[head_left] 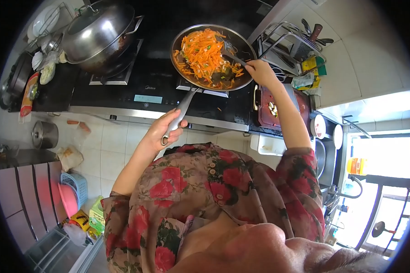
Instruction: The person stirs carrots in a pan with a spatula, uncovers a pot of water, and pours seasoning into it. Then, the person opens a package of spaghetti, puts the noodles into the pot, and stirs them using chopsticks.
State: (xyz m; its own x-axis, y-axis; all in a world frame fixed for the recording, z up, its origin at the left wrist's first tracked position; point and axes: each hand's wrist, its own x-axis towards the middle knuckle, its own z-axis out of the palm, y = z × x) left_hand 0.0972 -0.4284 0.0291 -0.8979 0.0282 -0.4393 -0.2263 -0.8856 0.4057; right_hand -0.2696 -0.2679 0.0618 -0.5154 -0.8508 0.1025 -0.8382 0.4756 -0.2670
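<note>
A frying pan [248, 83] is on the stove, filled with shredded orange carrot [202, 52] and some bits of green and white. Its long grey handle [185, 107] points toward my body, and my left hand [166, 127] is closed around the end of it. My right hand [262, 73], at the pan's right rim, grips the handle of a spatula [234, 58]. The blade of that spatula rests inside the pan, against the right side of the carrot heap, partly covered by shreds.
A large lidded steel wok [98, 38] occupies the left burner. On the right, a red cutting board [269, 117] holds pale chopped pieces, close to my right forearm. Behind it is a metal knife rack [289, 48]. The stove's front edge [159, 113] runs before my body.
</note>
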